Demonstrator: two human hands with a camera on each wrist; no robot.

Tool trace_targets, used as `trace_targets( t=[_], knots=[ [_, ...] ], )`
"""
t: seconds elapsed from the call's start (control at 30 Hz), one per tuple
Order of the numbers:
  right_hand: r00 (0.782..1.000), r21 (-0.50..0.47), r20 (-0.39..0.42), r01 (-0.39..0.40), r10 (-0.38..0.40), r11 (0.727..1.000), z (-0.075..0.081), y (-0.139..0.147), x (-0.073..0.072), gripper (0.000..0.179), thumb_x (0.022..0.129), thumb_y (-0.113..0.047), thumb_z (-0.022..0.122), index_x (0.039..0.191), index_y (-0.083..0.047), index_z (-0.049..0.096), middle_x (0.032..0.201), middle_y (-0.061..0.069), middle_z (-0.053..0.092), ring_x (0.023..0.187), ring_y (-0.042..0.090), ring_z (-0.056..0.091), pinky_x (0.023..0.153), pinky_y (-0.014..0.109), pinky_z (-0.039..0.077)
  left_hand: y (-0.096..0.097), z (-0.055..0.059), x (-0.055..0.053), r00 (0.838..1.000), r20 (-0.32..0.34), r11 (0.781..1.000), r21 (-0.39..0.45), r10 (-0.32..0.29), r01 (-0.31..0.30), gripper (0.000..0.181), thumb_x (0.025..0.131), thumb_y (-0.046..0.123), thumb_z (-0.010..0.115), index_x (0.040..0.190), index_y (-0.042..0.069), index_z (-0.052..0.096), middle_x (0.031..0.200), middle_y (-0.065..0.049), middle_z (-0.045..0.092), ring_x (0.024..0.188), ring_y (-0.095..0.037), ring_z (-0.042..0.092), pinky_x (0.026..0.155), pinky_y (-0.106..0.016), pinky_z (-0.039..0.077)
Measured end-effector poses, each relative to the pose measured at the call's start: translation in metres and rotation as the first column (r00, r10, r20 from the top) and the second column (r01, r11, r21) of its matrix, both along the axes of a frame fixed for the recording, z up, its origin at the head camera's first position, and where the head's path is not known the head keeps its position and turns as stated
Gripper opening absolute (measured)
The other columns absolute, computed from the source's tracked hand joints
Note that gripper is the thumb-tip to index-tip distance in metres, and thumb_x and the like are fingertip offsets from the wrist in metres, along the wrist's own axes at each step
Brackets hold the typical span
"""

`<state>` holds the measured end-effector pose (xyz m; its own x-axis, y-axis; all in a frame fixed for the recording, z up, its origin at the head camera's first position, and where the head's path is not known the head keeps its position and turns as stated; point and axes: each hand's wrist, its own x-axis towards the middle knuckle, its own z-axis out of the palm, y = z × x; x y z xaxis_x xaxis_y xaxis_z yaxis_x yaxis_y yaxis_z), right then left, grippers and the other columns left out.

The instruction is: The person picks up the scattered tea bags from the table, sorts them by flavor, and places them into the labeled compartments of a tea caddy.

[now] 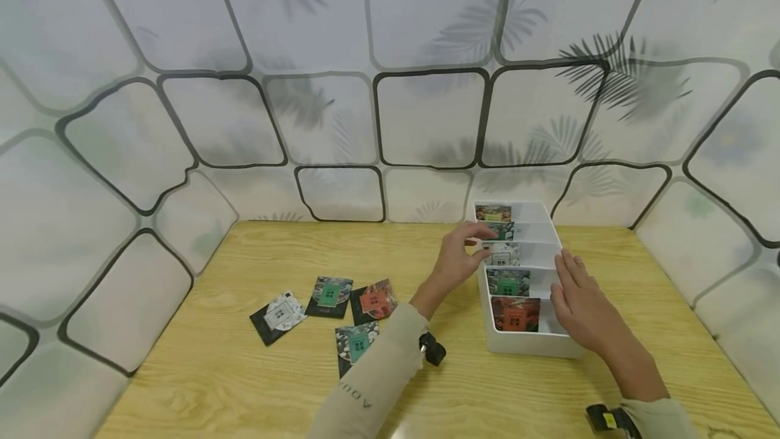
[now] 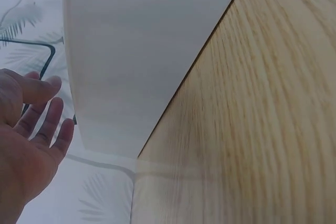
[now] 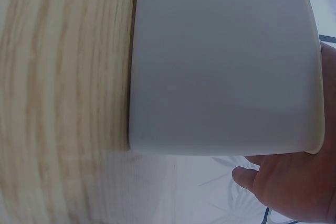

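Observation:
A white compartmented box stands on the table, its slots stepping back in a row. My left hand is over its left rim, thumb and forefinger apart beside the white-and-grey packet in the middle slot. The forefinger overlaps the dark green packet behind it. In the left wrist view, the left hand has loosely spread fingers beside the box wall. My right hand rests along the right rim with straight fingers. The right wrist view shows this hand partly hidden behind the box.
Front slots hold a red packet and a green packet; a yellow-labelled packet is rearmost. Left on the table lie a white-and-black packet, a green one, a red one and a teal one.

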<state>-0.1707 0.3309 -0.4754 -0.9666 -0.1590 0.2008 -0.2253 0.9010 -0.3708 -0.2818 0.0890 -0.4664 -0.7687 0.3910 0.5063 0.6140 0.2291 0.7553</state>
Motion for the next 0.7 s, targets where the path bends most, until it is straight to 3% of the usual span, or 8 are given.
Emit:
trace_targets(
  t=[0.1,0.37,0.7],
  knots=[
    [1.0,0.0,-0.002,-0.005,0.005,1.0,0.0,0.0,-0.001,0.059,0.111,-0.021,0.033,0.156,0.015,0.021,0.164,0.033,0.014,0.151,0.052,0.011,0.11,0.074,0.022,-0.009,0.001,0.004,1.0,-0.009,1.0,-0.012,0.001,-0.001,0.026,0.091,-0.004,0.075,0.114,0.008,0.074,0.116,-0.005,0.068,0.107,-0.017,0.065,0.09,-0.035,0.057],
    [1.0,0.004,-0.026,-0.007,0.007,1.0,-0.003,0.003,0.0,0.059,0.11,-0.021,0.034,0.154,0.017,0.023,0.163,0.034,0.016,0.15,0.053,0.014,0.109,0.074,0.023,-0.039,0.007,0.016,0.999,0.044,0.999,-0.045,-0.016,0.018,0.027,0.095,-0.004,0.069,0.121,0.005,0.07,0.12,-0.007,0.069,0.107,-0.026,0.068,0.086,-0.028,0.056],
    [0.999,0.012,-0.03,-0.014,0.014,1.0,-0.004,0.002,0.0,0.059,0.111,-0.022,0.032,0.154,0.016,0.023,0.163,0.034,0.016,0.15,0.053,0.013,0.11,0.073,0.023,-0.083,0.015,0.033,0.995,0.093,0.997,-0.069,-0.029,0.035,0.03,0.097,-0.002,0.068,0.127,0.004,0.067,0.126,-0.01,0.067,0.112,-0.034,0.066,0.089,-0.039,0.056]
  ],
)
